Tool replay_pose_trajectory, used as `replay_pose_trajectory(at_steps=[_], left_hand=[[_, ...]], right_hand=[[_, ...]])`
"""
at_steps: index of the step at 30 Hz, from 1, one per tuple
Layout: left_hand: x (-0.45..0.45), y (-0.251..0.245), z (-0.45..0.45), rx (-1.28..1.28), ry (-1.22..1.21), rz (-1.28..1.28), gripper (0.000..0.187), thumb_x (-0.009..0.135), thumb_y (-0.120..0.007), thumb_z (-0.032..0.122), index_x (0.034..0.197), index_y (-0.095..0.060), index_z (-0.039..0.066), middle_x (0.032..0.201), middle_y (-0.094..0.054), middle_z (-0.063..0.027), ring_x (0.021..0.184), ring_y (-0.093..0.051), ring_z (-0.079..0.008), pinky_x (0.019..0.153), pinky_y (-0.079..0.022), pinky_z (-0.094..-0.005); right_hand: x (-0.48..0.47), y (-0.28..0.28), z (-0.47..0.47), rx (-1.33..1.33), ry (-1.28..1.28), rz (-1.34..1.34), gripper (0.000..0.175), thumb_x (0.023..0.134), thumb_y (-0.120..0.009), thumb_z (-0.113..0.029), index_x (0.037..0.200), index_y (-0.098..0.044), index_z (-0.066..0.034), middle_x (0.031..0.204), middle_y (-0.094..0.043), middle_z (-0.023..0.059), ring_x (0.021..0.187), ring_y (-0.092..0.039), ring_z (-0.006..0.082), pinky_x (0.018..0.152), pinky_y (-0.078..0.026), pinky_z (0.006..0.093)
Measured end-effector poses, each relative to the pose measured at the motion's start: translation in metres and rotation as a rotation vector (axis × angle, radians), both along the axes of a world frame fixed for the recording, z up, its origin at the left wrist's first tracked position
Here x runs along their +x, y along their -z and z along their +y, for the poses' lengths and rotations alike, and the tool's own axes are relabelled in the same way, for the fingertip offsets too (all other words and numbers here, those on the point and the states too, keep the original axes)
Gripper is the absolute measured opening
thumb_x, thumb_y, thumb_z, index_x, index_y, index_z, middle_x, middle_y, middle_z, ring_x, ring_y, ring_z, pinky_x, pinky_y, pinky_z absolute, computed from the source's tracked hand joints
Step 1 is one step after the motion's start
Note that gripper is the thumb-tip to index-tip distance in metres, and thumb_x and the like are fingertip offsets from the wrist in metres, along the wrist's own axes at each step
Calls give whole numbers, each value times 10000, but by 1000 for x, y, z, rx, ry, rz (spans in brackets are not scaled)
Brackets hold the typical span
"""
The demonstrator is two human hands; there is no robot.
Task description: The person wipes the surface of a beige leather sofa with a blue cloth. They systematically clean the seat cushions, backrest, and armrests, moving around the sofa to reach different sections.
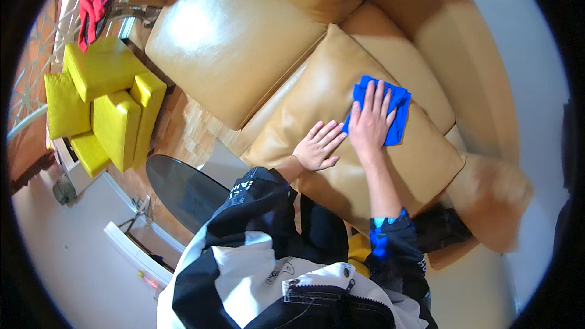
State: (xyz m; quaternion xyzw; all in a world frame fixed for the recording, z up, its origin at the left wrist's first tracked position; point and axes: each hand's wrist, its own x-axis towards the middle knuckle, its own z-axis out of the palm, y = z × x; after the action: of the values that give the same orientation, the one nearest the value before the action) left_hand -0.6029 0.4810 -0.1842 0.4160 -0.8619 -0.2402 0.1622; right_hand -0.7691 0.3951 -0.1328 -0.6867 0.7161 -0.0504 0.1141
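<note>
A tan leather cushion (297,105) lies tilted across the sofa seat in front of me. My right hand (369,121) rests flat on a folded blue cloth (398,121), pressing it against the cushion with the fingers stretched out. Part of the cloth is hidden beneath the palm. Just to the left, my left hand (320,147) lies palm down on the cushion with its fingers spread. Nothing is in it, and its fingertips come close to the near left edge of the cloth.
The tan leather sofa (247,41) extends beyond the cushion, and another tan cushion (489,196) stands at the right. A dark oval tabletop (183,187) is near my left arm. Farther left are a yellow armchair (116,114) and a red glove-like item (97,0).
</note>
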Motion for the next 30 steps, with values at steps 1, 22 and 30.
replay_pose_trajectory(at_steps=[1, 22, 30], left_hand=[[-1, -9, -1, 36, -34, 37, 666, 913, -515, 428, 1463, -435, 60, 1565, -358, -120, 1481, -268, -272, 1216, -147, -475], [-79, -36, 149, 574, -59, -12, 522, 970, -487, 472, 1437, -478, 241, 1538, -376, -98, 1471, -254, -306, 1197, -104, -571], [-81, -34, 136, 299, -209, 194, 751, 917, -488, 623, 1566, -265, 320, 1647, -178, -73, 1525, -111, -295, 1207, -52, -546]], right_hand=[[0, 4, -12, -5, -2, 28, 591, 977, -484, -327, 1492, -379, -56, 1587, -304, 160, 1450, -285, 386, 1124, -226, 607], [131, 11, 48, 410, -1058, -5, 616, 921, -526, -433, 1431, -487, -90, 1544, -400, 121, 1457, -310, 277, 1192, -179, 517], [81, 0, -98, 136, -708, 198, 458, 917, -529, -396, 1234, -654, -90, 1412, -559, 75, 1388, -410, 253, 1165, -223, 549]])
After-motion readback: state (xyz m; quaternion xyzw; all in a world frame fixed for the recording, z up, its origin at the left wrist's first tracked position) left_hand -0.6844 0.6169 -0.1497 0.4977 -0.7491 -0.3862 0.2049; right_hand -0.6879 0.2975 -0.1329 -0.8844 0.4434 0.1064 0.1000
